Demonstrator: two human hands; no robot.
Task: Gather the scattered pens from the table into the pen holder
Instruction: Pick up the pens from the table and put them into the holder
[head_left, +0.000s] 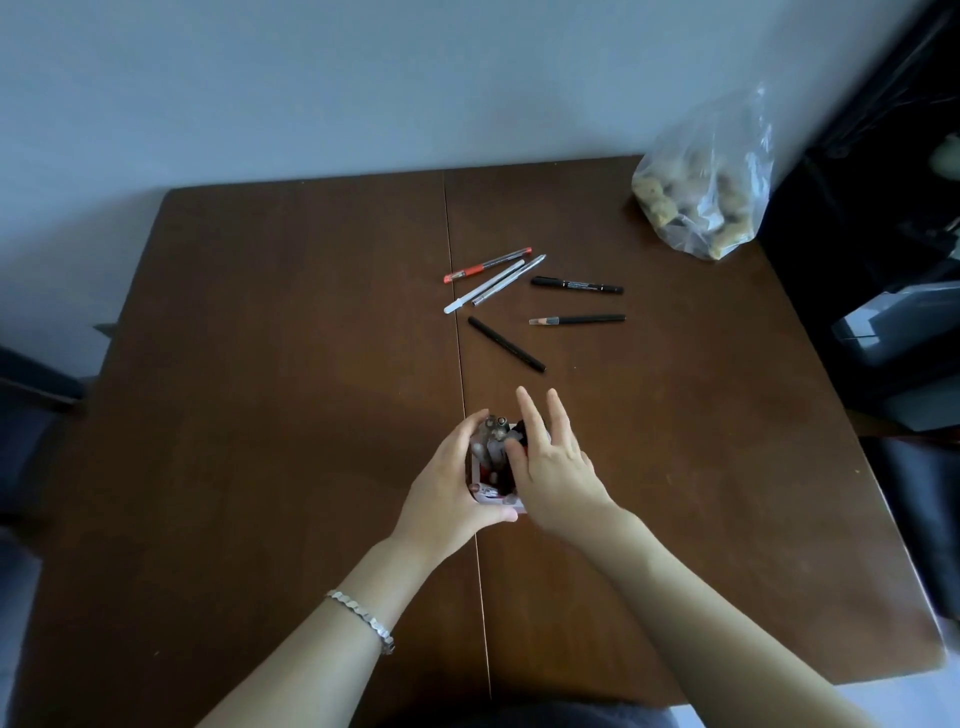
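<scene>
A dark wooden table (260, 364) stands against a pale wall. Near its front edge, the left hand (447, 488) wraps the pen holder (491, 499); the right hand (550, 462) hovers spread, empty. Six pens (506, 344) lie mid-table; a plastic bag (706, 192) sits at the far right corner.

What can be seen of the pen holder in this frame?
The pen holder is a small container with a whitish rim and red markings, standing on the brown table near the centre seam. It already holds several pens, their ends poking up. The left hand wraps its left side with the thumb across the near edge; the right hand covers its right side, fingers spread. Most of its body is hidden, so shape and material are unclear.
</scene>
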